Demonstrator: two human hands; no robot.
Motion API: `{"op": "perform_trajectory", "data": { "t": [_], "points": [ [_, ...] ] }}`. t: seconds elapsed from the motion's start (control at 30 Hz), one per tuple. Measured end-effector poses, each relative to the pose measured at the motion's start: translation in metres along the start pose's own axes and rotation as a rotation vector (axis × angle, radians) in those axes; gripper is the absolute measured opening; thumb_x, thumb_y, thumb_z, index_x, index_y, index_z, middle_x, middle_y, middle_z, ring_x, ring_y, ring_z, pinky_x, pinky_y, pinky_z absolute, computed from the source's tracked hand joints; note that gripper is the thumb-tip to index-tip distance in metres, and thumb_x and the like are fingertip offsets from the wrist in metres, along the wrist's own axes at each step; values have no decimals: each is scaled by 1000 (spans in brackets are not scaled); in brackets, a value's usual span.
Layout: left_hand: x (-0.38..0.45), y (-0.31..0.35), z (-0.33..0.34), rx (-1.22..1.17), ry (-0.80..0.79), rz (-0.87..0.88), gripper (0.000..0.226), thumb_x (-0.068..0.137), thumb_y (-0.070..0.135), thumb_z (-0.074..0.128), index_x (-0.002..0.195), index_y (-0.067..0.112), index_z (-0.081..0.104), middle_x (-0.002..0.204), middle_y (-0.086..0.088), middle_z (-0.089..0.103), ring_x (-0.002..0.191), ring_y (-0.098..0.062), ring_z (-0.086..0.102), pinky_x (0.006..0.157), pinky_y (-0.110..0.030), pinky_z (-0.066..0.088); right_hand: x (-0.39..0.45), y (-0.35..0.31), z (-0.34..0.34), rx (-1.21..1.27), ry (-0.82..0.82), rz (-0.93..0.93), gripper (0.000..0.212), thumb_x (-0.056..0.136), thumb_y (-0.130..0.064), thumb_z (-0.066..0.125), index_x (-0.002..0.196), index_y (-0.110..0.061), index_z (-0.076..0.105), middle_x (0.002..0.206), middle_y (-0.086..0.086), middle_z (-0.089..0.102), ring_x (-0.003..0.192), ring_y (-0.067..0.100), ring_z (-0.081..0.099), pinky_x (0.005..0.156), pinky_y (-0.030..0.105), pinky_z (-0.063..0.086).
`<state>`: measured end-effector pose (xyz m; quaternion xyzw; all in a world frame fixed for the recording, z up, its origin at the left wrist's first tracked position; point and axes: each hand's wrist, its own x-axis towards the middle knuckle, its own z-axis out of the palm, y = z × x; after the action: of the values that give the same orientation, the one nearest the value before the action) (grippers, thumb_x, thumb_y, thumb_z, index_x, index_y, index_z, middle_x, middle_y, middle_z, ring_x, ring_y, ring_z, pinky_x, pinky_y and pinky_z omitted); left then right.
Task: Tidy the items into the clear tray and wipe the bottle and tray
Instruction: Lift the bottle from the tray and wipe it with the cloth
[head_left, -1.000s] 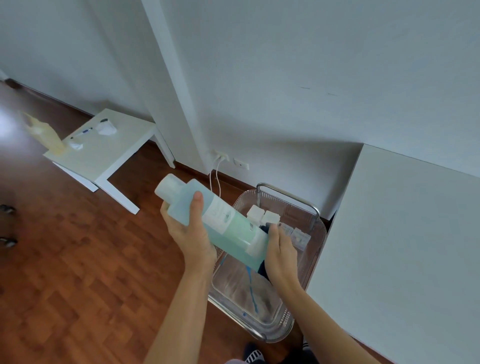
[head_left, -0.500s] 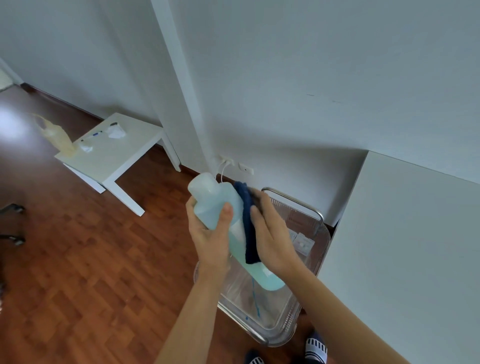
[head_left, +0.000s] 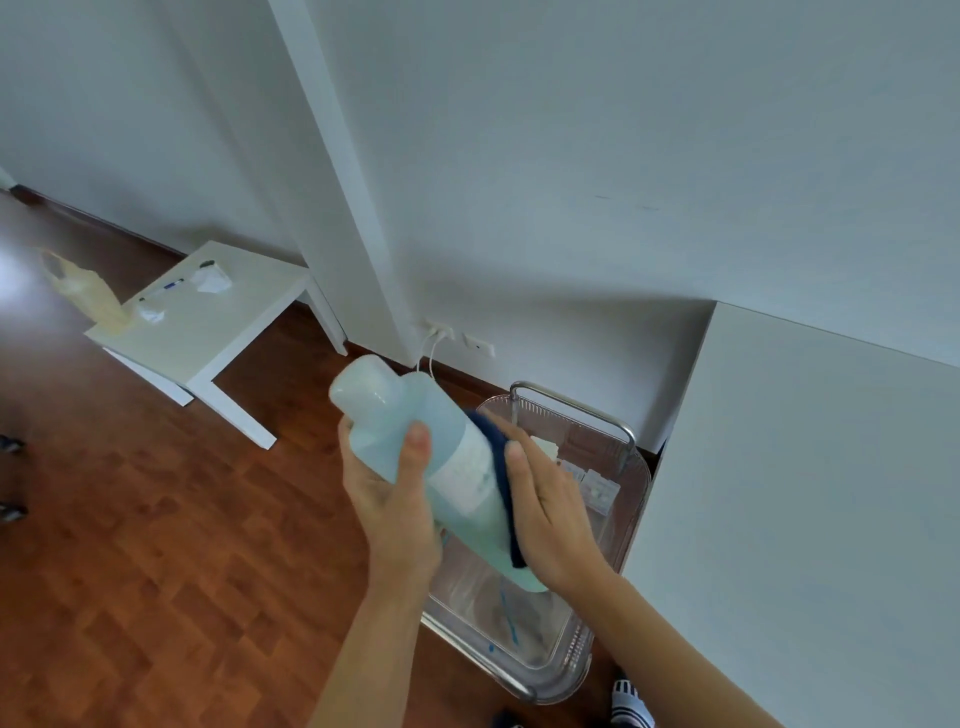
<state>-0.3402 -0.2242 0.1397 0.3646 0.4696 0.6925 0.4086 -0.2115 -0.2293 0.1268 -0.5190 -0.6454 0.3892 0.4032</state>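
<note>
Change: since half a second ago the cloth has slid from near the bottle's shoulder down its side toward the base, and the right hand has gone with it.
Bottle: pale blue-green bottle (head_left: 415, 441) held tilted at frame centre, cap end to the upper left, base to the lower right, above the tray.
Label: a white label (head_left: 465, 475) wraps the middle of the bottle; its print is too blurred to read.
Left hand: left hand (head_left: 387, 493) wrapped around the bottle from below, thumb pressed on its front.
Right hand: right hand (head_left: 545, 512) laid flat, fingers together, pressing a dark blue cloth (head_left: 501, 478) against the bottle's right side.
Tray: clear tray (head_left: 636, 499) with a metal handle, below the hands at lower centre, beside a white cabinet (head_left: 805, 519).
Tray contents: small white packets (head_left: 597, 486) at the far end; a thin blue item (head_left: 511, 621) at the near end, too unclear to name.
Side table: white side table (head_left: 218, 332) at upper left, carrying a pen and crumpled paper.
</note>
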Motion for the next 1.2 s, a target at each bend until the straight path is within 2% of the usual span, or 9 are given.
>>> {"op": "perform_trajectory", "data": {
  "t": [0.17,0.27,0.4,0.53,0.6,0.7,0.9,1.03,1.2],
  "points": [
    [20,19,1,-143,-104,6,58,62,56,82,109,27,64,97,3,69,90,-17,70,74,-37,60,-9,26,-4,292,-65,541,42,100,-48,26,90,-41,67,90,-16,70,83,-1,67,72,17,43],
    [28,24,7,-201,-154,-8,67,58,58,83,108,18,62,96,-2,68,88,-22,68,78,-44,56,3,30,-12,496,-31,867,41,95,-53,41,98,-26,71,91,2,75,86,20,71,83,39,54],
    [37,27,15,-299,-187,-80,101,49,60,86,122,2,48,103,-13,58,91,-31,59,83,-47,46,3,38,-21,960,-11,1046,50,90,-54,53,103,-10,72,91,14,72,80,33,69,82,43,51],
    [43,28,19,-263,-123,-67,112,51,69,80,129,-3,42,109,-18,55,99,-40,56,88,-56,46,5,29,-14,844,55,920,36,94,-46,51,105,-19,72,103,11,74,94,32,70,92,48,52],
    [37,25,24,-171,-82,-31,112,57,68,78,135,-4,40,116,-21,56,108,-44,54,94,-61,44,6,18,-10,686,108,784,33,98,-43,43,93,-31,73,98,6,74,88,20,72,81,39,58],
    [28,16,28,-136,51,-31,71,70,56,75,124,14,55,107,-7,67,98,-29,65,84,-50,53,1,-1,-9,482,162,505,36,102,-37,30,100,-35,67,100,1,69,75,0,68,60,18,53],
    [18,6,30,-109,-10,-117,53,76,53,63,118,21,60,109,-11,70,100,-30,68,84,-48,55,-10,-22,2,124,133,160,55,95,-55,20,147,-38,28,152,-14,35,141,1,27,119,39,24],
    [-3,-1,33,-30,-181,-150,76,72,64,69,126,12,56,121,-25,62,109,-40,62,93,-53,50,12,-51,-3,111,90,-25,60,97,-51,18,153,-32,12,161,-18,13,146,-6,7,123,37,14],
    [-7,-5,30,-66,-210,-174,61,75,66,65,119,24,64,113,-16,68,102,-34,66,86,-47,56,21,-51,-18,31,6,-246,55,101,-40,22,154,-29,11,163,-14,7,150,5,2,123,45,14]
  ]
}}
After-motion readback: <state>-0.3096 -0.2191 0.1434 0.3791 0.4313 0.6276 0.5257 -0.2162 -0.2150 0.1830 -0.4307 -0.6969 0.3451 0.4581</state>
